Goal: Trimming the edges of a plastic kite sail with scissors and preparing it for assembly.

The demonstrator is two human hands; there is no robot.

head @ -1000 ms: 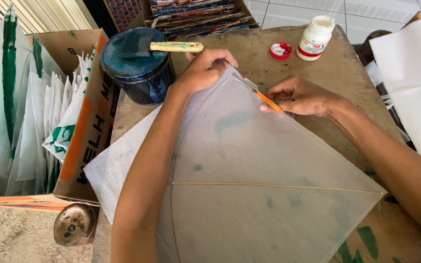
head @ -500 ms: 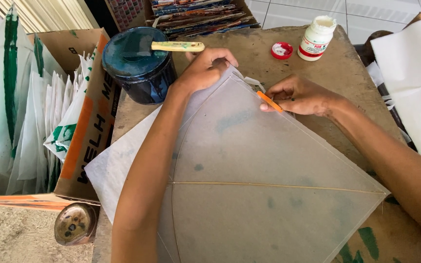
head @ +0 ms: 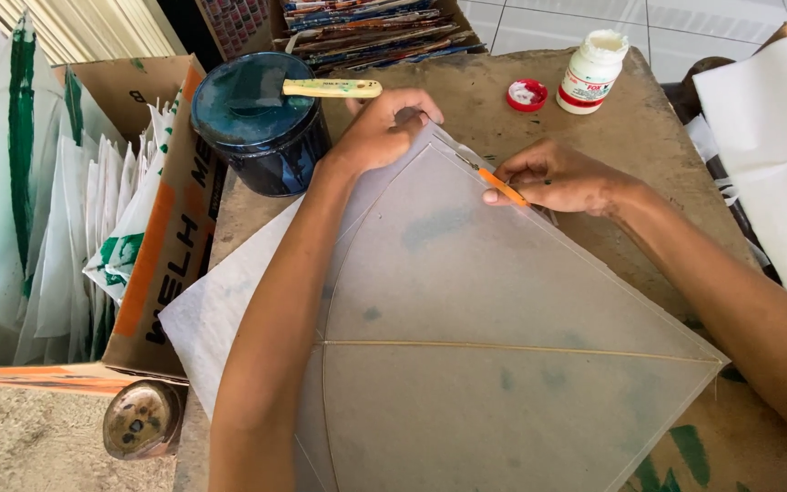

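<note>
Kite [head: 503,301] of thin translucent paper w/ thin stick frame lies flat on the desk [head: 630,137], filling the middle & near part, its tip toward the far edge. Left hand [head: 384,128] presses on the tip, fingers curled & close together, holding paper down. Right hand [head: 562,178] sits at the kite's upper right edge, pinching a small orange cutter [head: 503,187], blade end on the paper edge. Under the kite a white sheet [head: 220,310] sticks out toward the desk's left edge. Dark blue pot [head: 257,123] at far-left corner, a brush w/ pale handle [head: 330,88] lying across its top. White glue bottle [head: 591,71] near far edge, open, red cap [head: 527,95] just beside it. Cardboard box [head: 161,246] w/ folded paper stands off the left edge. More white paper [head: 767,155] off the right edge.
</note>
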